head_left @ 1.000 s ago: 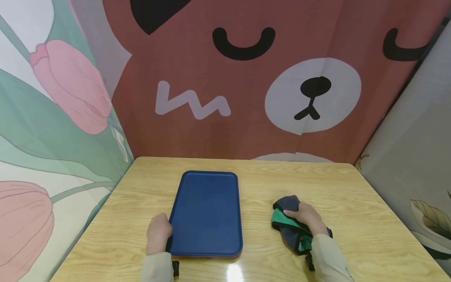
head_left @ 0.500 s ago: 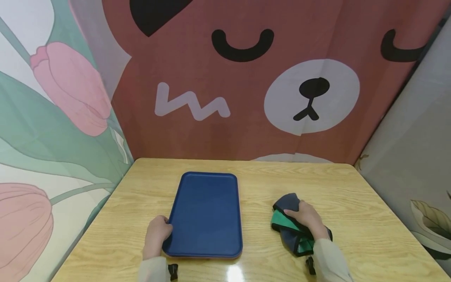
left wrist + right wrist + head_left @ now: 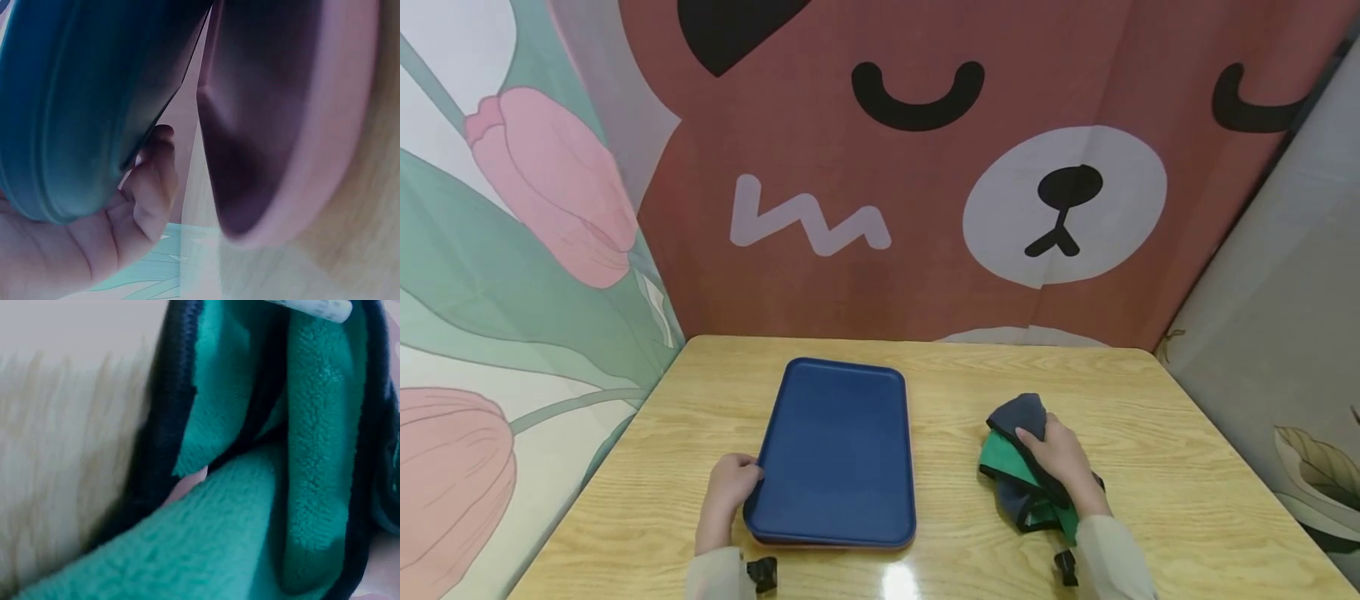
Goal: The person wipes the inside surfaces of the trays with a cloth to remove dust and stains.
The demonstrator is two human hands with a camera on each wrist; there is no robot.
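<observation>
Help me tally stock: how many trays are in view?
2: the blue tray on top, held at its side by the left hand, and the pink tray beneath it, clearest in the left wrist view. More may be hidden.

The left hand (image 3: 731,487) grips with its fingers (image 3: 152,194) curled; well apart, the right hand (image 3: 1063,454) pinches, its wrist (image 3: 1091,500) slanting inward.

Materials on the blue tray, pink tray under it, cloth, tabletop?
Blue tray: probably molded plastic, satin; smooth, rounded rim.
Pink tray: likely plastic too, smooth; blurred, so less sure.
Green-and-grey cloth: looks like microfiber, matte; short fuzzy pile, soft folds.
Tabletop: glossy wood grain, bright reflection; solid wood or laminate, can't tell.
</observation>
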